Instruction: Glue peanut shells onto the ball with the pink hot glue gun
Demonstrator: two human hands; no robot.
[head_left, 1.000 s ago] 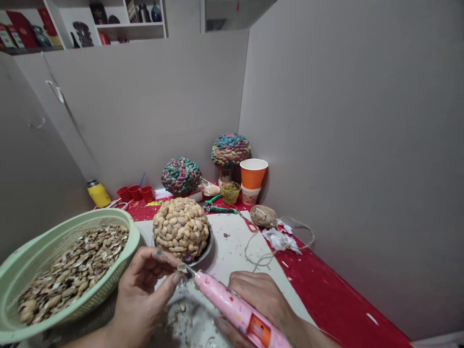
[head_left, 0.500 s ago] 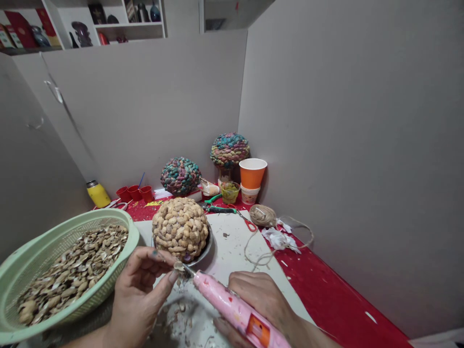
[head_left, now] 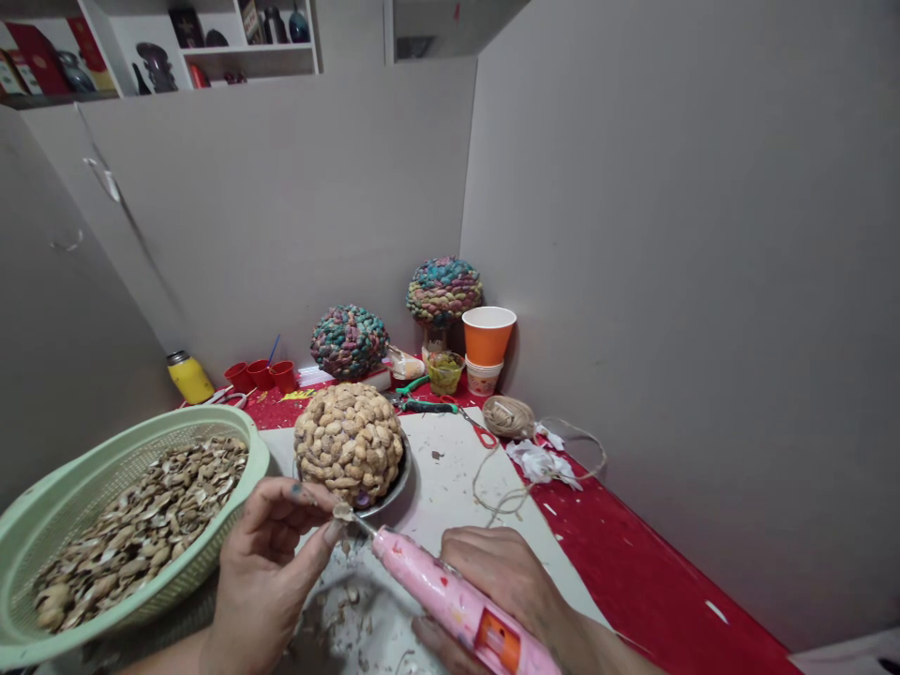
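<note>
Between thumb and fingertips, my left hand (head_left: 271, 567) pinches a small peanut shell (head_left: 343, 512). My right hand (head_left: 502, 581) is wrapped round a pink hot glue gun (head_left: 440, 586), whose metal tip meets the shell or lies right against it; I cannot tell which. Just beyond sits a ball covered in peanut shells (head_left: 350, 441), resting in a metal bowl (head_left: 402, 483). To the left, a pale green colander (head_left: 257, 441) holds a heap of loose peanut shells (head_left: 141, 534).
Shell crumbs lie on the white board (head_left: 450, 459) over a red cloth (head_left: 633, 553). Behind stand two coloured shell balls (head_left: 350, 342), red cups (head_left: 283, 376), a yellow bottle (head_left: 189, 377) and an orange paper cup (head_left: 487, 337). Green-handled pliers (head_left: 428, 406), red scissors (head_left: 485, 436) and twine (head_left: 509, 417) lie rightward.
Almost nothing differs. The view has shifted very slightly, and both hands keep the shell and the glue gun's tip together.
</note>
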